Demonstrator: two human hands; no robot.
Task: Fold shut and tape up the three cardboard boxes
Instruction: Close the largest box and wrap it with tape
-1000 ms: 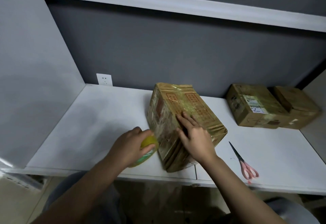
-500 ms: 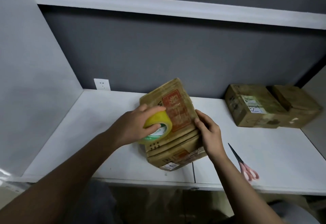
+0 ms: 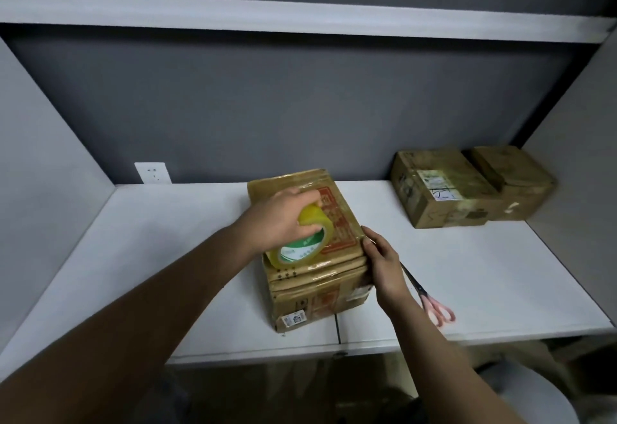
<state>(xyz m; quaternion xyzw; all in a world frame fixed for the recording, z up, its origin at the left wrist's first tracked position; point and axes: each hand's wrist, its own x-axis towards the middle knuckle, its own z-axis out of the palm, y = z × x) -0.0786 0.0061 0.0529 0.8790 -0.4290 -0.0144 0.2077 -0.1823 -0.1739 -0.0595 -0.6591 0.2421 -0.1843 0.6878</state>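
— Both hands are on the nearest box [image 3: 320, 276], then?

— Yes. Left hand [image 3: 283, 220] is curled round a roll of tape [image 3: 302, 240], thumb below and fingers over the top, holding it against the box's upper face. Right hand [image 3: 384, 266] lies along the box's right edge with the fingers fairly straight, pressing on the corner rather than wrapping it.

— How does the roll sit?

— Tilted, its open core facing toward the camera and a little down; the green and white label inside the ring shows. The roll itself is yellowish and see-through.

— And the box, which way does it run?

— Its long axis runs from the near edge of the desk [image 3: 167, 256] back toward the wall, swung slightly left at the far end. The flaps are down, the top is glossy with tape, and a red printed panel runs lengthwise along it. A small barcode sticker faces the camera on the near side.

— Where are the other two?

— Taking that box as the mark: the second box [image 3: 444, 189] is well off to its right and farther back, with a white label on top. The third box [image 3: 514, 183] touches the second on its far right side. Both look closed.

— Anything else nearby?

— Scissors [image 3: 430, 300] with pink handles lie just right of the nearest box, partly under the right wrist, blades pointing away toward the wall. A wall socket [image 3: 152, 173] is behind it to the left.
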